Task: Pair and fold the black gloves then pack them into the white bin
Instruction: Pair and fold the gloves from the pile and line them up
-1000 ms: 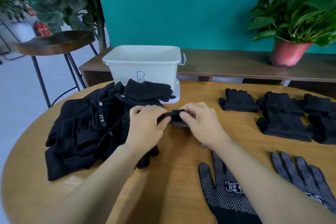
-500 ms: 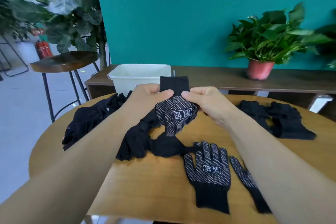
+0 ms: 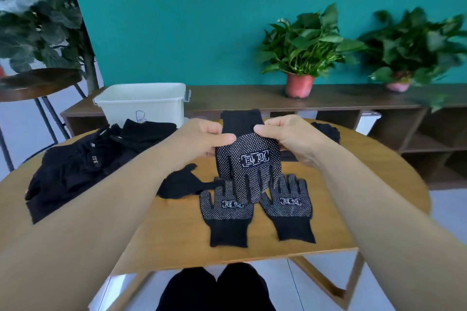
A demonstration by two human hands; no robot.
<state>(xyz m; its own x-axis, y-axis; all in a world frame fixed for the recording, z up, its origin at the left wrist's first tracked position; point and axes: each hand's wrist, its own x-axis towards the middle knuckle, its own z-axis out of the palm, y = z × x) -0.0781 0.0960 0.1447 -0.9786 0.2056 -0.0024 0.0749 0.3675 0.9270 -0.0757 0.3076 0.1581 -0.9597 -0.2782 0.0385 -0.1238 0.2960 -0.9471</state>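
Two dotted gloves (image 3: 226, 209) lie palm-up, side by side on the table (image 3: 177, 235) nearest me, likely a pair ready to fold. Above them my left hand (image 3: 202, 137) and right hand (image 3: 285, 136) pinch a third glove (image 3: 249, 159) by its sides, fingers hanging, probably for matching. The white bin (image 3: 141, 106) stands beyond.

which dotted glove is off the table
The dotted glove the left hand and right hand hold up, cuff upward, fingers hanging. The near-left glove and near-right glove lie flat on the table, cuffs toward the person.

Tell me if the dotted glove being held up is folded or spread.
Spread. The held glove hangs flat, cuff up, fingers down, pinched between left hand and right hand.
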